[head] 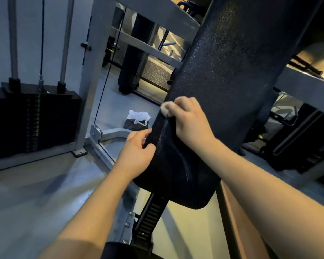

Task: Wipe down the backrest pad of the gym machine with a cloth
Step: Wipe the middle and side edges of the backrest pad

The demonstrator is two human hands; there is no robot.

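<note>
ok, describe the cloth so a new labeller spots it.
Find the long black textured backrest pad crossing the frame diagonally. At its left edge, the right hand grips a small pale pinkish wadded cloth. It is the only light thing on the pad; the white plastic bag lies on the floor beyond.

A gym: a weight stack (33, 120) on guide rods (13, 37) stands left of a black padded backrest (219, 71), grey machine frames (153, 13) behind it.
</note>
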